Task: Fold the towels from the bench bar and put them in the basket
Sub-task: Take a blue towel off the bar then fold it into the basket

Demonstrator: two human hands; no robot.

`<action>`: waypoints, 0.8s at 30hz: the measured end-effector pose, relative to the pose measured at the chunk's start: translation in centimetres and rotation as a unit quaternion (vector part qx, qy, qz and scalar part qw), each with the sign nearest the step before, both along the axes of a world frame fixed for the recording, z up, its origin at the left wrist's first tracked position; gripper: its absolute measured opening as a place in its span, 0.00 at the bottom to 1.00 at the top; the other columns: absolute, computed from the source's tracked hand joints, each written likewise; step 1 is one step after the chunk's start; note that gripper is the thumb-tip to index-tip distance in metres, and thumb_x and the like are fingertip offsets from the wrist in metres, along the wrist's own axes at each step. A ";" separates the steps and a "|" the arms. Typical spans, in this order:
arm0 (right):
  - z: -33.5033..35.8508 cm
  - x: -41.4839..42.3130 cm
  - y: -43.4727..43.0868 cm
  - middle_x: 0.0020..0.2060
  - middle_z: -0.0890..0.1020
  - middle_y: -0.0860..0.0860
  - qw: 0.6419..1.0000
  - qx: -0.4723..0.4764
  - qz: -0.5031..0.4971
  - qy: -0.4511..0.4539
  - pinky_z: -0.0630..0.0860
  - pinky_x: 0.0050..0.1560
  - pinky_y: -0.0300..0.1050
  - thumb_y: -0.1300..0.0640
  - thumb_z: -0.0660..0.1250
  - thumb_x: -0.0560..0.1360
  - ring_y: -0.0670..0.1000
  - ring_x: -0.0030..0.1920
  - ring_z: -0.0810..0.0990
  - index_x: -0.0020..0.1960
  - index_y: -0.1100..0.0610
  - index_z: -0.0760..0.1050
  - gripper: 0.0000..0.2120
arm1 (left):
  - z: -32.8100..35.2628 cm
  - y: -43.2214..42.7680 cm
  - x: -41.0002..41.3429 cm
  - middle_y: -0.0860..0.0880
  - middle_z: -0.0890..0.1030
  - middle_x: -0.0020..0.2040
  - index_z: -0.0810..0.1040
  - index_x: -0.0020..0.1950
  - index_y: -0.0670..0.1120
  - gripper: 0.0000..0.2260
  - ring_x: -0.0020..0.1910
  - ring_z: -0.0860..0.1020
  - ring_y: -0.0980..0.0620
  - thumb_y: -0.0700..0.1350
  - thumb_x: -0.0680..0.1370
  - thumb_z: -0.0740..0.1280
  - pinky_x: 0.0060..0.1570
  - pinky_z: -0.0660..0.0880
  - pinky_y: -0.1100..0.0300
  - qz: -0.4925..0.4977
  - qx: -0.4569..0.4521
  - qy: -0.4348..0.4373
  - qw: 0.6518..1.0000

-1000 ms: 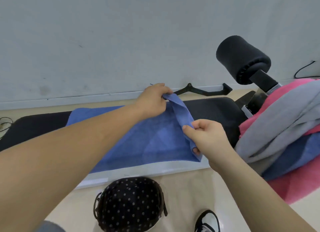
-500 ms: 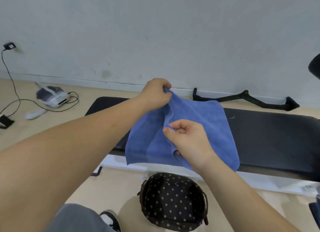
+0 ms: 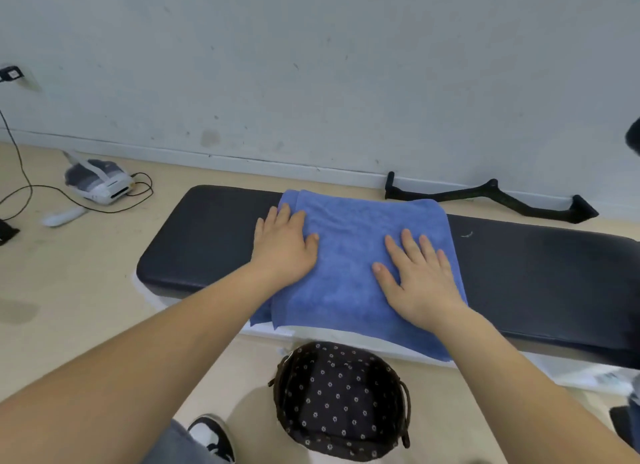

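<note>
Left hand [image 3: 284, 247]: flat, fingers straight, pressing on the left edge of the blue towel [image 3: 349, 221]. Right hand [image 3: 420, 276]: flat, fingers spread, pressing on the towel's right half. The towel lies folded in layers across the black padded table [image 3: 207, 242], near edge overhanging. The dotted basket [image 3: 341, 404] stands on the floor just below that edge.

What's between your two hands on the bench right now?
Only a bare stretch of the folded blue towel; the left hand and right hand lie flat on it, apart, in the head view.
</note>
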State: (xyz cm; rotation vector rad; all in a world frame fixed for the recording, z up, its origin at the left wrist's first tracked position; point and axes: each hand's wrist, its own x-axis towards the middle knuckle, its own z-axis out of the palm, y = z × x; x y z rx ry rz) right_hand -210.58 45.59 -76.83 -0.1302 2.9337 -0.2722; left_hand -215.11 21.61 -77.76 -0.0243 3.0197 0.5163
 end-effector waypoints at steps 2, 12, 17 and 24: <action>-0.8 0.2 1.0 0.83 0.40 0.48 1.000 -0.002 0.013 -0.014 0.37 0.81 0.54 0.35 0.43 0.83 0.53 0.83 0.37 0.84 0.44 0.41 0.33 | -0.6 0.9 0.5 0.41 0.56 0.83 0.59 0.82 0.45 0.27 0.82 0.52 0.39 0.56 0.85 0.52 0.80 0.50 0.43 0.004 -0.022 0.015 1.000; -0.5 2.9 6.3 0.83 0.37 0.51 0.996 0.007 -0.079 -0.038 0.36 0.81 0.52 0.39 0.41 0.85 0.51 0.82 0.36 0.84 0.45 0.38 0.30 | -0.4 7.0 1.1 0.41 0.52 0.84 0.57 0.83 0.45 0.28 0.83 0.49 0.40 0.56 0.86 0.51 0.81 0.48 0.45 -0.100 0.005 0.017 0.995; 1.0 5.4 9.1 0.83 0.40 0.56 0.979 0.037 -0.161 -0.117 0.42 0.82 0.56 0.42 0.44 0.85 0.56 0.83 0.38 0.84 0.51 0.40 0.31 | 0.9 11.1 1.3 0.43 0.55 0.84 0.60 0.82 0.45 0.27 0.83 0.53 0.46 0.51 0.85 0.59 0.80 0.47 0.51 -0.200 0.131 0.015 0.971; 2.8 3.8 10.3 0.76 0.67 0.54 0.983 -0.034 -0.172 0.054 0.66 0.73 0.57 0.42 0.55 0.83 0.57 0.78 0.60 0.75 0.52 0.69 0.25 | 3.9 8.4 2.8 0.51 0.79 0.46 0.78 0.47 0.49 0.07 0.45 0.79 0.47 0.52 0.78 0.67 0.41 0.78 0.51 -0.102 0.045 0.041 0.993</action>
